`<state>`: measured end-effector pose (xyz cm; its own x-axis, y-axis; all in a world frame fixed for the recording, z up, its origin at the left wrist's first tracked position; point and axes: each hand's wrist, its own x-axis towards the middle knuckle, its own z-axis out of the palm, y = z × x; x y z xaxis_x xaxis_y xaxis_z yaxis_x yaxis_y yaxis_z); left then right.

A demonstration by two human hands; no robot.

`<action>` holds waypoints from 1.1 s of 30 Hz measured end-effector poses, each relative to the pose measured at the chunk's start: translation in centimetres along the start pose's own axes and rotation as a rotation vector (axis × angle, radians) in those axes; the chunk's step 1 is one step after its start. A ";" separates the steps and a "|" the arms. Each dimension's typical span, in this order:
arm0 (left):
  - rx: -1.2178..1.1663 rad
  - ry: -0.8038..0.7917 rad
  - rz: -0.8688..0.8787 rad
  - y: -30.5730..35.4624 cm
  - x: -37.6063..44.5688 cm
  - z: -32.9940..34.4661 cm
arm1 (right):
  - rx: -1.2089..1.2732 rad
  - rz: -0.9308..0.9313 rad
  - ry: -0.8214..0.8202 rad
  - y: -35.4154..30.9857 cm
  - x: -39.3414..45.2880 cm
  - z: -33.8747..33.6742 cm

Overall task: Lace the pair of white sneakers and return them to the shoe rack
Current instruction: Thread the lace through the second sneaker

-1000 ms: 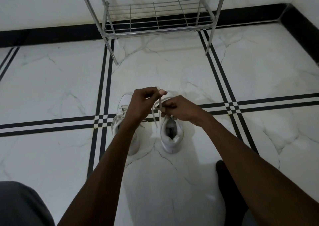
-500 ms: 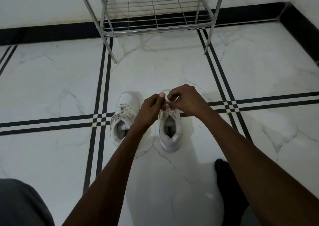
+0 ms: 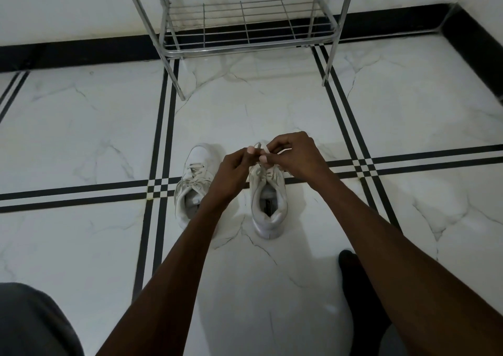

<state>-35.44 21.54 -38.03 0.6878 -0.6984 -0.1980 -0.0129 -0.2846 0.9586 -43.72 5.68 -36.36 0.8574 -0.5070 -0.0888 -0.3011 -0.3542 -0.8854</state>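
glossy marble floor (image 3: 272,116), shiny metal rack (image 3: 245,45)

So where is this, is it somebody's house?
Probably, yes: likely a home's entryway or hall corner. There's a metal shoe rack against the wall, a shiny marble-look floor with black stripes, and two white sneakers being laced.

Single head view looked forward and down from above the marble floor (image 3: 272,116). Both forearms reached in from the bottom edge; shoe rack (image 3: 245,40) sat at the top
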 end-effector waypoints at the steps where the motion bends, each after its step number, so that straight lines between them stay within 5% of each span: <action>1: 0.028 0.004 0.024 -0.1 0.1 -0.1 | 0.014 0.004 -0.005 0.0 0.0 0.0; 6: -0.129 -0.023 -0.012 -0.1 0.0 0.4 | 0.087 0.034 -0.064 -0.2 -0.1 0.1; 10: -0.382 0.178 -0.132 -0.1 0.8 -0.2 | 0.192 0.078 -0.033 0.0 -0.4 0.1; 18: -0.185 0.459 -0.070 -1.0 1.1 -3.9 | 0.416 0.189 -0.006 0.8 -0.6 0.3; 24: -0.001 0.473 -0.246 -1.1 0.5 -0.5 | 0.344 0.171 -0.010 0.5 -0.2 1.3; 30: -0.159 0.142 -0.395 -0.2 0.7 1.3 | 0.308 0.162 -0.054 0.0 -0.4 1.3; 33: -0.325 0.180 -0.351 -0.4 0.7 1.3 | 0.314 0.188 -0.075 -0.3 -0.7 1.0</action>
<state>-35.92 20.32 -38.85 0.7249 -0.4648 -0.5085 0.4479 -0.2427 0.8605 -43.78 6.96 -36.50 0.8308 -0.4774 -0.2860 -0.3233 0.0043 -0.9463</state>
